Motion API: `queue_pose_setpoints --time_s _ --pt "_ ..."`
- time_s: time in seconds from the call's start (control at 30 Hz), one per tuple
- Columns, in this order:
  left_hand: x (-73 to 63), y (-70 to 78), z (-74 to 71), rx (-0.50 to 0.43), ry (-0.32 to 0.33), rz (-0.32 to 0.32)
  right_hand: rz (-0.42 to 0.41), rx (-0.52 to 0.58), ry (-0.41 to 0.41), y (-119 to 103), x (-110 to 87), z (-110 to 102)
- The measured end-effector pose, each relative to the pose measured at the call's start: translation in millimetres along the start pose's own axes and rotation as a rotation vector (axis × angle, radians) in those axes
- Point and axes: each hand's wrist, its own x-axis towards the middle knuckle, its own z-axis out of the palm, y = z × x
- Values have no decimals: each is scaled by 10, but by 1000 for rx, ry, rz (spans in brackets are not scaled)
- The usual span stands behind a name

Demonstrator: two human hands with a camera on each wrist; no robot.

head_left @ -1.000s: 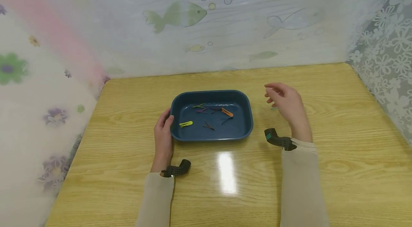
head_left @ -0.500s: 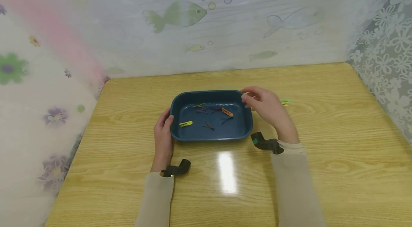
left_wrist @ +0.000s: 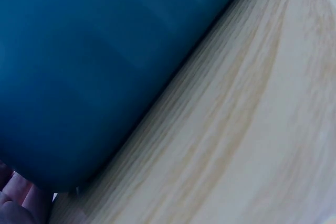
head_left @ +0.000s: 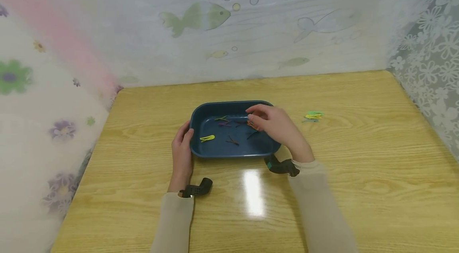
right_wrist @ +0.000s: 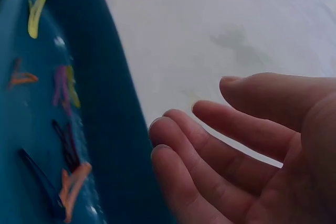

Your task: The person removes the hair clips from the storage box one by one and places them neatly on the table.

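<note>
A dark blue plastic tray [head_left: 215,150] stands on the table with several colourful hair clips lying apart on its floor. My left hand [head_left: 181,149] grips its left end, thumb over the rim and fingers on the outer wall; the left wrist view has that wall [left_wrist: 100,72] close up. Over the tray's right side hovers my right hand [head_left: 277,125], fingers loosely bent with nothing between them. Just below its fingertips lies an orange clip [head_left: 252,126], partly covered. A yellow clip [head_left: 207,138], a brown one [head_left: 232,140] and a purple one [head_left: 225,124] lie farther left.
On the wooden table [head_left: 376,157], right of the tray, sits a small group of green and yellow hair clips [head_left: 314,116]. A fish-patterned sheet [head_left: 251,46] rises behind the table's back edge. Each wrist carries a black camera mount [head_left: 197,189].
My right hand has moved left from beside the clips on the table to over the tray, uncovering those clips. The left hand and tray have stayed put.
</note>
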Motion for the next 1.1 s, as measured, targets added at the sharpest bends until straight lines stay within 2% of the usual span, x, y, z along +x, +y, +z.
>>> queue_pose_setpoints --time_s 0.27,0.43,0.57,0.8,1.1 --pt "3 -26 -26 22 20 -10 -1 -21 -75 22 133 340" --pt "1 -22 -24 26 17 -13 20 -42 -45 38 173 487" --pt "11 -10 -8 23 16 -6 36 -73 -19 37 193 553" --pt "13 -13 -5 24 10 -3 22 -197 -14 58 212 617" --pt "20 -30 -20 43 -5 9 9 -346 -111 64 216 647"
